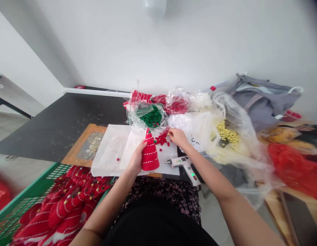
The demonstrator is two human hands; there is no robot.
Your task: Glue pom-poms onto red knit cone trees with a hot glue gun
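Observation:
My left hand (137, 158) is wrapped round the side of a red felt cone (149, 157) with white stitched stripes, held upright over white paper. A green pom-pom sits near the cone's tip. Over a small heap of red pom-poms (162, 138), my right hand (178, 137) has its thumb and fingers pinched together. A tiny yellowish spot shows at those fingertips, too small to name surely. Below the right forearm lies a white glue gun (185, 165) with a green light, its nozzle pointing left toward the cone.
Behind the cone stands a clear bag of green pom-poms (151, 117). Yellow pom-poms (227, 132) lie in plastic at right, before a grey bag (260, 99). A wooden frame (76, 147) is on the black table (45, 131). A green crate (49, 176) holds red striped pieces at lower left.

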